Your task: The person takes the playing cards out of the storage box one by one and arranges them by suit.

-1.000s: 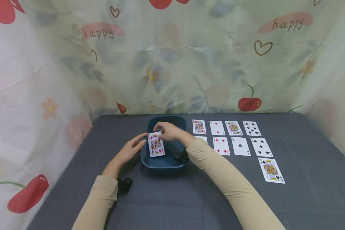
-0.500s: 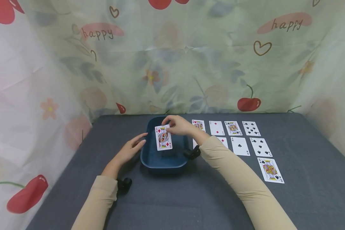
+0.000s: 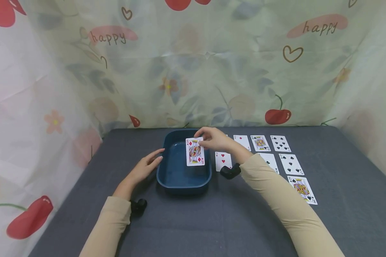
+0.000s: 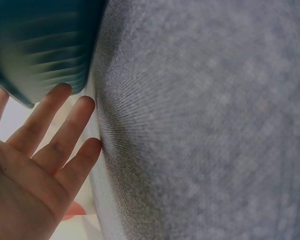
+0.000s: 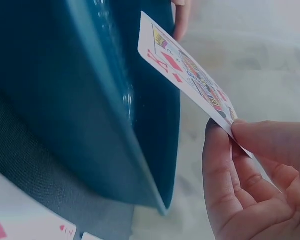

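Observation:
My right hand (image 3: 216,140) pinches a king of diamonds (image 3: 194,154) by its upper right corner, thumb on the face. The card hangs face up above the right part of a dark blue rectangular bin (image 3: 172,171); the right wrist view has the card (image 5: 190,75) tilted, beyond the bin's near wall (image 5: 90,100). At the bin's left rim, my left hand (image 3: 143,168) holds its fingers out, fingertips right by the edge. Seen from the left wrist, those fingers (image 4: 65,127) are spread beside the bin's ribbed side (image 4: 55,55) with nothing in them.
Face-up cards lie in rows right of the bin, among them a hearts card (image 3: 223,161), a king of spades (image 3: 301,189) and a five of spades (image 3: 291,164). My right forearm covers some. A printed curtain (image 3: 193,71) stands behind the grey-covered table (image 3: 186,228).
My right hand has carried the king of diamonds rightward from the bin's left side, and slightly up, to its right side. My left hand has stayed at the left rim.

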Tool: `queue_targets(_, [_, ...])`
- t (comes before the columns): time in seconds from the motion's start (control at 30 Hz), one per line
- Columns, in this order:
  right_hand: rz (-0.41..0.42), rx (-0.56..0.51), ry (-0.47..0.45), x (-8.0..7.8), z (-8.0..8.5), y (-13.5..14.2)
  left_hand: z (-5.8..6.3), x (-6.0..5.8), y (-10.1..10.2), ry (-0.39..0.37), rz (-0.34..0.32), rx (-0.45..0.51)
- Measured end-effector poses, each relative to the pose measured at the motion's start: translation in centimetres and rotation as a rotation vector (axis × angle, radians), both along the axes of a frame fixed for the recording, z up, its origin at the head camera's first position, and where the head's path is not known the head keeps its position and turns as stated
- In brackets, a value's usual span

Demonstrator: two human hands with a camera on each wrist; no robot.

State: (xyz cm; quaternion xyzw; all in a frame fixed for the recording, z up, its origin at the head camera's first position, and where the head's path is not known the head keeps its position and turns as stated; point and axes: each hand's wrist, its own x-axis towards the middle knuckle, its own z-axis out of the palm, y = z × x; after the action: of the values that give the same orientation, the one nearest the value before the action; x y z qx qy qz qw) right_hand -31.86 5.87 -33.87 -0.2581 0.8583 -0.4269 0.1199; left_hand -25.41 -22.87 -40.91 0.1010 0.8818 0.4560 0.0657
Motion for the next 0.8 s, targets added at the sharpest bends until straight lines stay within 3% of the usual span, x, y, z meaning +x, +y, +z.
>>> queue_targets(0.43, [-0.048, -0.039, -0.024, 0.6, 0.4, 5.0, 0.0, 0.0, -0.1, 0.003, -0.006, 0.001])
queue_targets(0.8, [-0.100, -0.020, -0.024, 1.0, -0.5, 8.3, 0.1, 0.0, 0.0, -0.014, -0.003, -0.011])
